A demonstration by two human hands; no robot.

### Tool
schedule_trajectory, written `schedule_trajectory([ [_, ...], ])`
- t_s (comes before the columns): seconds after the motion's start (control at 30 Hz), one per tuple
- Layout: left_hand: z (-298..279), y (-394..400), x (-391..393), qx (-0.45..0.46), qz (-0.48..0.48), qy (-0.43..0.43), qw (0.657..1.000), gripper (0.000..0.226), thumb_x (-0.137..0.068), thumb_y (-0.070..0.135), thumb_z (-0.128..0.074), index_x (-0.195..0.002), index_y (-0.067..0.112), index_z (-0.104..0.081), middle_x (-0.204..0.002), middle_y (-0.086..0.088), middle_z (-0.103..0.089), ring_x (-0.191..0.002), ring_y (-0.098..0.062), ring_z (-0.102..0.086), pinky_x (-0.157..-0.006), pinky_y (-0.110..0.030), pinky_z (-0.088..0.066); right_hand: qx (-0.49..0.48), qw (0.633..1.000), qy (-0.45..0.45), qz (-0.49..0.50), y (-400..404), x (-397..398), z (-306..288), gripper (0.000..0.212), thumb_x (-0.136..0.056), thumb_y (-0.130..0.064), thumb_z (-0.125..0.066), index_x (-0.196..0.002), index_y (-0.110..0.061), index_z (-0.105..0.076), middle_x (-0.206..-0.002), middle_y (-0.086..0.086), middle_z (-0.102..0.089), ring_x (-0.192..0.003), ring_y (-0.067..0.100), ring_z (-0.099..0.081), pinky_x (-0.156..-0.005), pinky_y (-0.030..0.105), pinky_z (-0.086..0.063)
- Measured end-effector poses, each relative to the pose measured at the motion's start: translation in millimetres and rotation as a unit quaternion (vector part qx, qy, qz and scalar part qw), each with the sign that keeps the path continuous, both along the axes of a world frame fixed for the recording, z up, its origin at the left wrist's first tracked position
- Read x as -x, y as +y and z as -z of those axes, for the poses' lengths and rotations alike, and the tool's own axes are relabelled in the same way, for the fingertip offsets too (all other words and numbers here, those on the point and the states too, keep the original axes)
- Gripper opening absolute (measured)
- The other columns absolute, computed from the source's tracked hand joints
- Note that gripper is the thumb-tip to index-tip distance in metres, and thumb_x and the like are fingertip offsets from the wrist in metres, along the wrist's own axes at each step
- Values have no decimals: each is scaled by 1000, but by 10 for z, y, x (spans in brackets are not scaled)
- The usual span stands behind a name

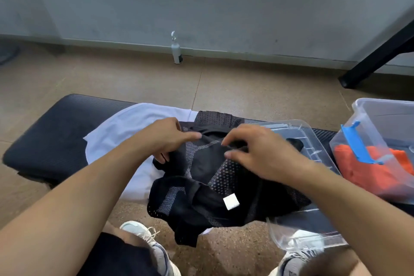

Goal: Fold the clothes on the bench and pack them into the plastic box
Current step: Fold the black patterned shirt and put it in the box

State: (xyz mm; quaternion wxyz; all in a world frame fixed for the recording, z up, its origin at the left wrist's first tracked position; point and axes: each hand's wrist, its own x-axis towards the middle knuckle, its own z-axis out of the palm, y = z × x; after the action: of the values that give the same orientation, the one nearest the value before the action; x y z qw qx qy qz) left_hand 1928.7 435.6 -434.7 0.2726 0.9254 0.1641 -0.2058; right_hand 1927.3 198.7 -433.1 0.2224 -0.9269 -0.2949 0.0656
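Note:
A black mesh garment (pixel 208 188) with grey patterned panels and a white tag lies crumpled on the black padded bench (pixel 51 139), hanging over its near edge. My left hand (pixel 167 139) grips its left upper edge with curled fingers. My right hand (pixel 257 152) pinches the fabric near the collar. Under the black garment lies a white garment (pixel 125 134), spread flat. The clear plastic box (pixel 376 152) with a blue latch stands at the right and holds folded orange clothing (pixel 367 175).
The box's clear lid (pixel 313 157) lies on the bench beside the box, partly under the black garment. A small bottle (pixel 176 51) stands on the tiled floor by the wall. A black table leg (pixel 376 60) slants at the far right. My shoes show below the bench.

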Motion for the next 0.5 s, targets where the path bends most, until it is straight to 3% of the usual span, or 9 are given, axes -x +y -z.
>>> schedule_trajectory([
  [0.1, 67, -4, 28, -14, 42, -22, 999, 44, -81, 33, -81, -109, 13, -53, -108, -14, -62, -79, -36, -71, -53, -42, -61, 54, 992, -4, 111, -138, -261, 154, 48, -88, -47, -67, -133, -36, -55, -131, -8, -59, -127, 16, -49, -108, 39, -41],
  [0.17, 104, 4, -4, -10, 59, -88, 994, 41, -83, 23, -77, -114, 18, -50, -98, -1, -62, -88, -27, -64, -59, -33, -51, 54, 987, 58, 140, -163, -335, 237, 67, -86, -55, -67, -144, -34, -45, -141, -2, -56, -133, 20, -47, -110, 43, -40],
  [0.23, 94, -27, -19, 15, 61, -169, 984, 35, -85, 17, -69, -113, 22, -49, -81, 9, -60, -81, -17, -59, -59, -22, -39, 60, 983, 97, 143, -155, -353, 278, 74, -84, -58, -68, -148, -34, -39, -142, 0, -56, -132, 22, -50, -109, 44, -42],
  [0.33, 63, -78, -30, 90, 35, -270, 958, 32, -89, 17, -68, -114, 26, -51, -84, 9, -61, -73, -5, -57, -63, -16, -40, 89, 980, 101, 144, -126, -349, 265, 64, -86, -41, -70, -143, -34, -43, -131, 1, -63, -117, 24, -59, -99, 43, -49],
  [0.43, 40, -105, -27, 151, 22, -358, 921, 33, -91, 21, -69, -118, 30, -53, -93, 2, -64, -82, -18, -65, -77, -34, -52, 50, 977, 139, 152, -124, -334, 110, 45, -87, -18, -61, -128, -36, -54, -105, -4, -67, -91, 17, -63, -81, 36, -53],
  [0.5, 18, -101, -37, 175, 18, -404, 898, 33, -93, 17, -66, -120, 32, -54, -95, 4, -65, -87, -19, -67, -80, -38, -55, -16, 975, 132, 177, -163, -302, -60, 43, -87, -10, -55, -122, -36, -53, -92, -4, -63, -82, 14, -60, -69, 31, -48],
])
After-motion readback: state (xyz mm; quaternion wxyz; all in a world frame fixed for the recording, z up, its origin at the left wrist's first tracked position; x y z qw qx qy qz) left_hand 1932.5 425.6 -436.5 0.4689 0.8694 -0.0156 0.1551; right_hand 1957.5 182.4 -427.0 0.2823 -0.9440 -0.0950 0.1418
